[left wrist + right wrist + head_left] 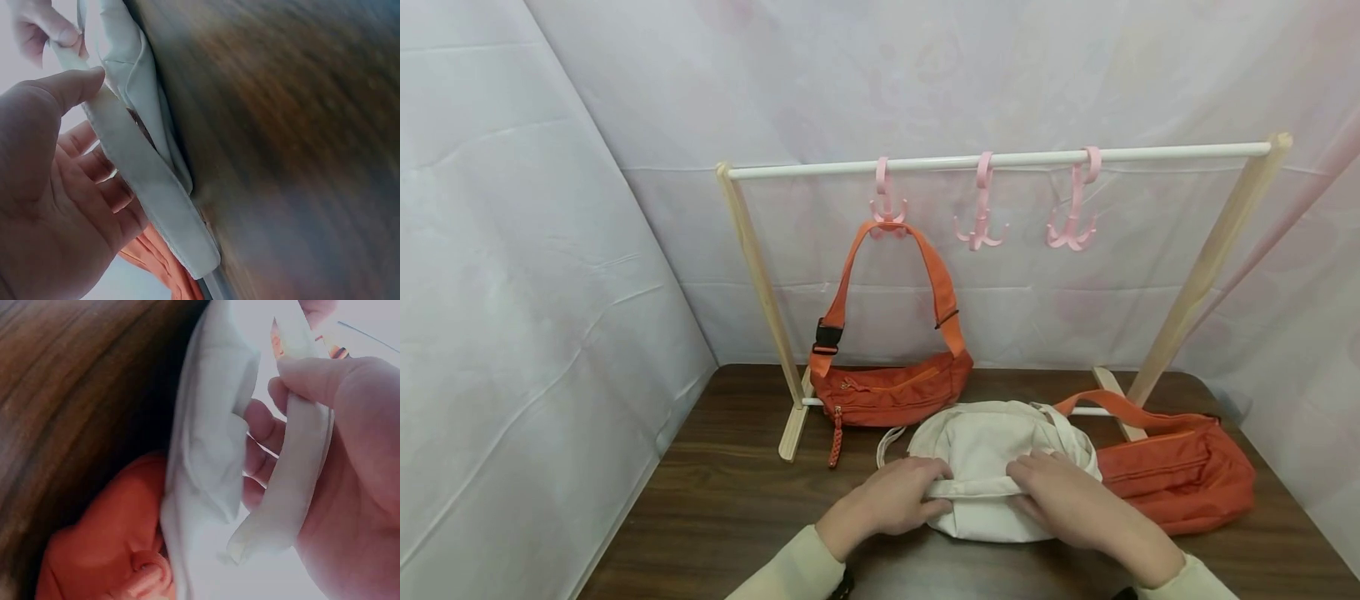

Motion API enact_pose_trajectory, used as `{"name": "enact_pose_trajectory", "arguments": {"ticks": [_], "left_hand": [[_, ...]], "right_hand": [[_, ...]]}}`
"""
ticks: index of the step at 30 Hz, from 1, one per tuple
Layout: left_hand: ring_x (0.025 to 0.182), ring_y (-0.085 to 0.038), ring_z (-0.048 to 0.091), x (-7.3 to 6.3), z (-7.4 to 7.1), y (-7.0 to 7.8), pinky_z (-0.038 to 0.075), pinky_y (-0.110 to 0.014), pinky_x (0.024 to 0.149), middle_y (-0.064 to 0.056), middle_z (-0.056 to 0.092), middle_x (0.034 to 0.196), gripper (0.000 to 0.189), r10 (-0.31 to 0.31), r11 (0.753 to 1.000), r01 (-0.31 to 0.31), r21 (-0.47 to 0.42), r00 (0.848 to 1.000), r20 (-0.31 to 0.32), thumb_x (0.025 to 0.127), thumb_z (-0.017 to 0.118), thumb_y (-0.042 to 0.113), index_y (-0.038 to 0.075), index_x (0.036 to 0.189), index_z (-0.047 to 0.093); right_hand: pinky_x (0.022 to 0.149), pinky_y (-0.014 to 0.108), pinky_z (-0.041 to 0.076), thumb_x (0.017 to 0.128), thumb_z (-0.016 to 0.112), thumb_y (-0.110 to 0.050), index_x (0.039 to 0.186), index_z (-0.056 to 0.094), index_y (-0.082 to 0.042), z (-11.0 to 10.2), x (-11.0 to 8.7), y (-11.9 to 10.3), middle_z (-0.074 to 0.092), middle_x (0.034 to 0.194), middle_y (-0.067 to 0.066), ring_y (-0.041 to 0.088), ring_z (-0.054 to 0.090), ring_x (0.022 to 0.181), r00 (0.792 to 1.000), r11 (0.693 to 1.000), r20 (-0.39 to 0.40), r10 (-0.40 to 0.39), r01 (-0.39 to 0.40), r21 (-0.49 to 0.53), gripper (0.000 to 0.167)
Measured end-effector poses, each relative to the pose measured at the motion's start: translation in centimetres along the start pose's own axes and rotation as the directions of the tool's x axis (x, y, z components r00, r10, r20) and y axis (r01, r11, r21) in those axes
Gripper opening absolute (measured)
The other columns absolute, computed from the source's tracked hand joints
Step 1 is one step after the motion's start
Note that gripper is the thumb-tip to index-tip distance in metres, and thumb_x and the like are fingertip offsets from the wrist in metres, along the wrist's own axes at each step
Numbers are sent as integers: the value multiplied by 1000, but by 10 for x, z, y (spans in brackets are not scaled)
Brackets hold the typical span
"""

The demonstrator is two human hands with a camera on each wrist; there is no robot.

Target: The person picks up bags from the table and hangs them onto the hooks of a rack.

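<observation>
A cream cloth bag (992, 437) lies on the table in front of me in the head view. Its flat strap (979, 487) stretches across the front, between my two hands. My left hand (898, 493) pinches the strap's left part; in the left wrist view the thumb (84, 84) lies on one face with the fingers behind. Farther right, my right hand (1063, 500) holds the same strap, and the right wrist view shows its thumb (312, 378) over the band (294, 462). The strap stands off from the bag's body in both wrist views.
Behind the bag, a rack with a white rail (805, 169) carries three pink hooks. An orange waist bag (895, 392) hangs by its strap from the left hook (883, 196). Another orange bag (1180, 475) lies at the right, partly behind the cream bag.
</observation>
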State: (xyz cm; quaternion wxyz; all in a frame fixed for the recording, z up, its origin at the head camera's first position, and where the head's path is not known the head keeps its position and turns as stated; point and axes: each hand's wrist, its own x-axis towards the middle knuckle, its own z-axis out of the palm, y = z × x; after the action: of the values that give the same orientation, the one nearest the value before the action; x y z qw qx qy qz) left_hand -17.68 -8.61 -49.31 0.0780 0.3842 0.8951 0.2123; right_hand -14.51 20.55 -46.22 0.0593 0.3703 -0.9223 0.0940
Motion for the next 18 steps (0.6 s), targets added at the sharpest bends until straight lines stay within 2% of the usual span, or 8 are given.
{"name": "enact_pose_trajectory", "arguments": {"ticks": [4, 9, 13, 18], "left_hand": [[81, 1, 55, 0, -1, 2, 47, -23, 74, 18, 59, 92, 10, 23, 1000, -23, 1, 1000, 12, 102, 74, 32, 25, 104, 67], [69, -2, 48, -3, -4, 5, 41, -22, 63, 14, 48, 73, 24, 34, 999, -34, -12, 999, 18, 107, 67, 35, 24, 89, 56], [64, -1, 45, -4, -7, 7, 39, -21, 58, 13, 44, 68, 28, 38, 998, -37, -42, 999, 19, 109, 62, 37, 24, 86, 53], [60, -1, 43, -6, -11, 12, 37, -20, 55, 13, 42, 66, 31, 53, 998, -53, -45, 999, 6, 111, 58, 38, 23, 84, 52]], "right_hand": [[68, 36, 44, 99, 76, -26, 90, 55, -27, -8, 1, 0, 46, 78, -21, 6, 49, 74, 1000, 998, -3, -6, 6, 63, 23], [58, 26, 39, 104, 71, -28, 88, 50, -30, -21, 1, 0, 38, 69, -20, 0, 42, 62, 998, 981, 48, 42, -50, 186, 27], [54, 25, 38, 105, 69, -32, 88, 50, -31, -31, 0, 1, 38, 67, -18, -1, 39, 58, 989, 966, 116, 89, -114, 232, 26], [53, 25, 37, 106, 68, -35, 91, 52, -31, -41, -1, 1, 39, 66, -19, -1, 37, 56, 989, 963, 119, 91, -118, 243, 22]]}}
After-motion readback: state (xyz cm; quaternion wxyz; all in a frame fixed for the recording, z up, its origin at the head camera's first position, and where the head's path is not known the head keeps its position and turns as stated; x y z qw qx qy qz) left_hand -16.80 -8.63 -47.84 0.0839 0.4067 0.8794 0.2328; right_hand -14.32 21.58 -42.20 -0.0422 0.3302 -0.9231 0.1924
